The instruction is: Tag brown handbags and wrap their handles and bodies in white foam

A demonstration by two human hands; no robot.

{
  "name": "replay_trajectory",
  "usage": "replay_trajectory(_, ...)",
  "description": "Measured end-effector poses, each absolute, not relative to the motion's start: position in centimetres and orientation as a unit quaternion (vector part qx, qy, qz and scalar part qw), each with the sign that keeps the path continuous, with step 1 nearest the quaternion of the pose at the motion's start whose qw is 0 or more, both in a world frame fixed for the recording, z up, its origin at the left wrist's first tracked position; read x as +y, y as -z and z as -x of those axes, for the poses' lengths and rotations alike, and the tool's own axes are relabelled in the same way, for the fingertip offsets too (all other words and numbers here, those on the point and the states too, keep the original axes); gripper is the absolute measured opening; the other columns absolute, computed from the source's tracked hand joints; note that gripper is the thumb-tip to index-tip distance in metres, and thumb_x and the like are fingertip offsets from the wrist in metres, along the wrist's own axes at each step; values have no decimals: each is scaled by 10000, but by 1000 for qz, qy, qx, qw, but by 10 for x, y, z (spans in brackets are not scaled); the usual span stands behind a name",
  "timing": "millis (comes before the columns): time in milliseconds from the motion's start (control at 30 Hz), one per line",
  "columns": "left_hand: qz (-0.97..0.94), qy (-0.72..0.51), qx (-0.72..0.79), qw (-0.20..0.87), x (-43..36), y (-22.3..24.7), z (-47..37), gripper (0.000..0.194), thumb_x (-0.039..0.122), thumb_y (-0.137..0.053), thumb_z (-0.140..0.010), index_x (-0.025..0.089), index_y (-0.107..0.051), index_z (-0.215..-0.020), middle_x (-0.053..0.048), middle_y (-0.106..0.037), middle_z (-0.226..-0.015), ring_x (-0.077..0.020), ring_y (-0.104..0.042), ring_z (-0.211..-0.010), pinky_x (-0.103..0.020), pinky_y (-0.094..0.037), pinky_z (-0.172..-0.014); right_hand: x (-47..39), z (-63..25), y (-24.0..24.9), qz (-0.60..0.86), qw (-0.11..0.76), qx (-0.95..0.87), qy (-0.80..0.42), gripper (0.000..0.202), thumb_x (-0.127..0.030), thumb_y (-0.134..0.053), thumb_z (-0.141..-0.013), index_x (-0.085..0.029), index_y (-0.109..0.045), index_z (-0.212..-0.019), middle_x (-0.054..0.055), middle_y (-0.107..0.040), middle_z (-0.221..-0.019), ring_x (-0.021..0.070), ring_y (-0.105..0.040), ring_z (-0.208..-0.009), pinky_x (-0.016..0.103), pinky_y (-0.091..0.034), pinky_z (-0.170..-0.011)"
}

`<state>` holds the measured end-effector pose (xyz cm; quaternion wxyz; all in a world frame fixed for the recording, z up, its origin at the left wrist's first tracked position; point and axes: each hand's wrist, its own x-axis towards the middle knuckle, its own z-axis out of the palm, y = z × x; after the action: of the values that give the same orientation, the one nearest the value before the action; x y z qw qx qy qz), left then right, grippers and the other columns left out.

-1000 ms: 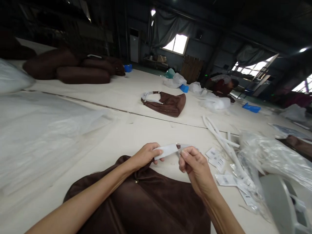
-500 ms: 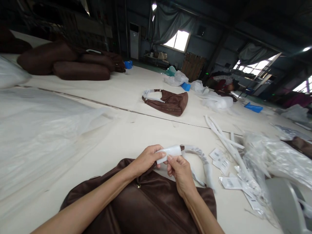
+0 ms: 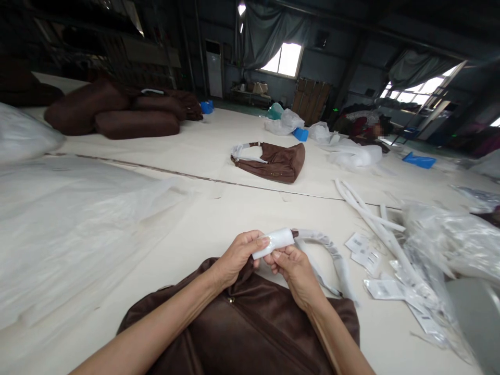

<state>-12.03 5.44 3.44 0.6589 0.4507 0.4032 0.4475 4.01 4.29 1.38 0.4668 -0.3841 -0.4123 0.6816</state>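
A dark brown handbag [image 3: 242,328] lies on the white table right in front of me. Its strap [image 3: 324,242] curves out to the right, covered in white wrapping. Around the strap's near end sits a white foam sheet [image 3: 280,238]. My left hand [image 3: 240,258] pinches the foam's left end, thumb on top. With fingers closed, my right hand [image 3: 295,268] grips the foam's lower edge; the fingertips partly hide what lies between them. A small zipper pull [image 3: 231,300] shows on the bag.
Another brown bag [image 3: 283,162] lies farther back. Clear plastic sheets [image 3: 78,229] spread at left. On the right are white foam tubes [image 3: 371,221], paper tags [image 3: 385,289] and plastic bags [image 3: 457,239]. Brown bags [image 3: 136,124] are piled back left. A person [image 3: 363,125] bends over the far table.
My right thumb has slid off the foam's face to its lower edge. The left hand keeps its hold. The view has shifted slightly, so the handbag appears farther right.
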Motion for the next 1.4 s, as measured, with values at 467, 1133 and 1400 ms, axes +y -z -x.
replay_trajectory(467,-467,-414,399,672,57,-37,121,333,462,-666,-836,154,-607,-948,-9,-605,-649,-112,-497,-598,-172,-358,-476,55,-28,-21,413,501,-463,-604,92,-274,-619,-767,-189,-627,-802,-24,-649,-591,126,-557,-547,251,-427,-583)
replay_trajectory(1133,-474,-401,491,611,66,-36,120,363,485,-729,-728,137,-648,-790,-23,-652,-670,-95,-411,-512,-213,-307,-518,65,-52,-22,560,473,-538,-417,89,-292,-598,-762,-220,-573,-717,-34,-583,-633,156,-537,-621,271,-394,-614)
replay_trajectory(1400,-618,-305,582,432,112,-64,149,481,635,-617,-745,159,-670,-796,-98,-700,-769,-253,-633,-724,-306,-467,-615,40,-173,-37,684,362,-589,-232,233,-391,-513,-859,-227,-647,-762,6,-656,-683,194,-596,-681,299,-404,-655)
